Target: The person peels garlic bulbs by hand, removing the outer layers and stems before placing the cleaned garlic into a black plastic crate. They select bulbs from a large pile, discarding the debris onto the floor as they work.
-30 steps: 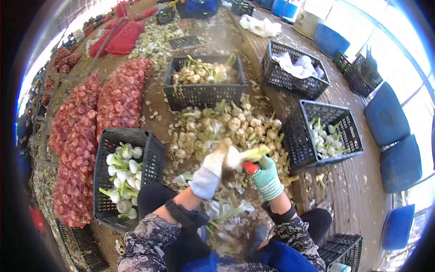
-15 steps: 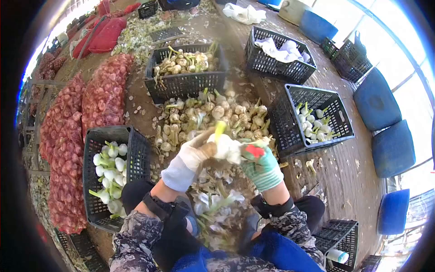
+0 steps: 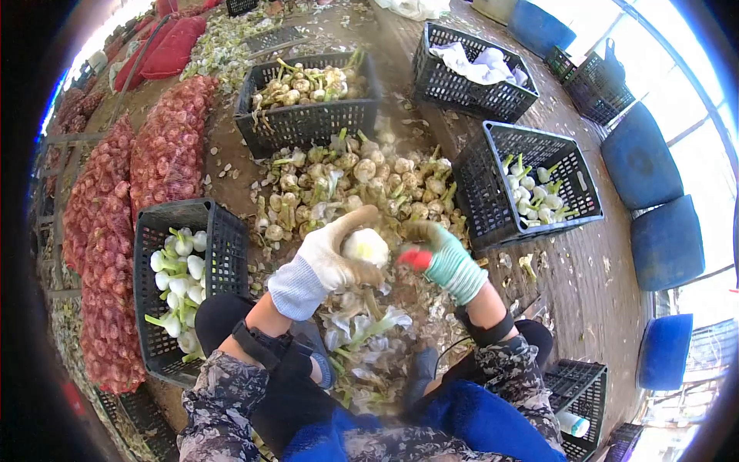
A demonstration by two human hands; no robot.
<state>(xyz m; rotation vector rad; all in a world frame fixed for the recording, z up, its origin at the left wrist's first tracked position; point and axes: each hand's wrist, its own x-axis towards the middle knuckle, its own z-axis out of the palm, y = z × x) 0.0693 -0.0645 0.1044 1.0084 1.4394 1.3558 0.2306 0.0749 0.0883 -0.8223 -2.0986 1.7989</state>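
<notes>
My left hand (image 3: 327, 254), in a white glove with a worn tan palm, is curled around a peeled white garlic bulb (image 3: 366, 247). The bulb's pale cut face points toward me. Just to its right is my right hand (image 3: 446, 262), in a green-and-white glove with a red patch at the thumb. Its bent fingers and thumb stand apart, and it does not touch the bulb. Beyond both hands lies a heap of unpeeled garlic (image 3: 362, 181). Loose skins and leaves (image 3: 362, 335) cover the ground between my feet.
At left, a black crate (image 3: 231, 246) holds peeled bulbs beside red mesh sacks (image 3: 104, 269). Another crate (image 3: 308, 127) with unpeeled garlic stands ahead. On the right are a crate (image 3: 489, 200) of peeled bulbs, a crate (image 3: 473, 96) with white cloth, and blue containers (image 3: 640, 158).
My right hand has drawn away from the bulb to the right. The left hand has turned the bulb, and the green stem seen upright before no longer shows. The view has shifted slightly.
</notes>
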